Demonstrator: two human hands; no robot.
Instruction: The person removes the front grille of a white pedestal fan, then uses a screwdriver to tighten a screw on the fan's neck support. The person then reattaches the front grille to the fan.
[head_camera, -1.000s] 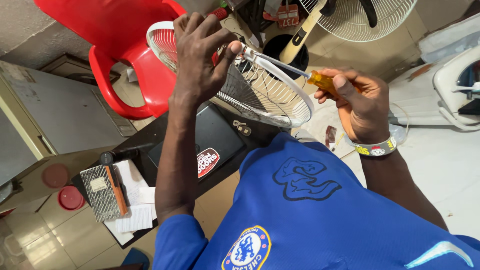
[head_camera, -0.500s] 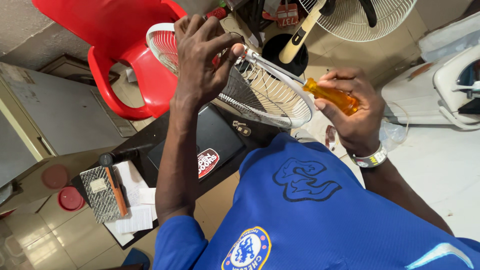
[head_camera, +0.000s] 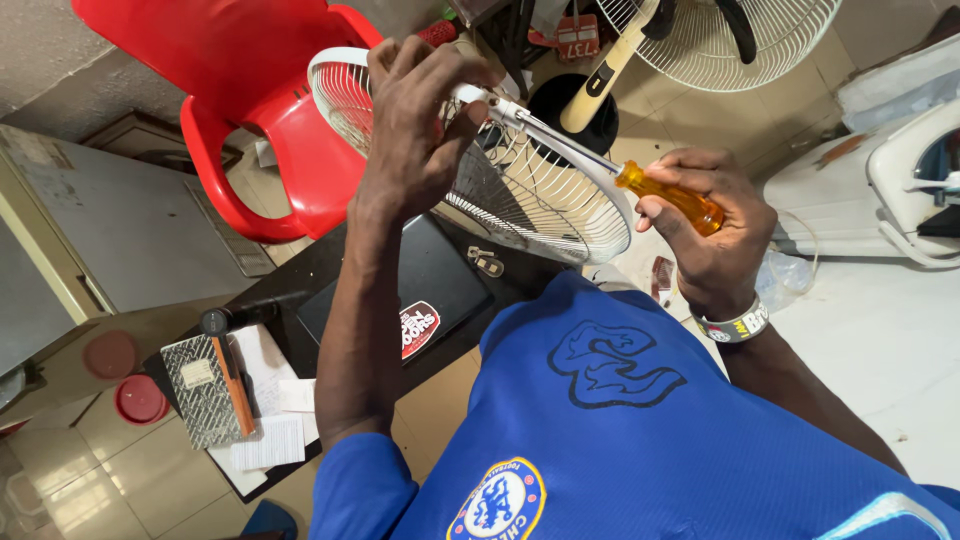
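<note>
Left hand (head_camera: 420, 130) clamped over rim of round white wire fan guard (head_camera: 520, 190) at 11 o'clock above dark worktop (head_camera: 330, 270), right hand (head_camera: 715, 230) at 2 o'clock, grip wrapped around translucent amber handle of screwdriver (head_camera: 640, 185), slim steel shaft angled to rim.

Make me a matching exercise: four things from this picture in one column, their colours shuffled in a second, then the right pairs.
Things:
1. screwdriver handle
2. chair
3. fan guard
4. shirt

Colours:
A. white
B. blue
C. orange
D. red

Pairs: 1-C, 2-D, 3-A, 4-B.

The right hand grips the screwdriver handle; the left hand holds the fan guard.
</note>
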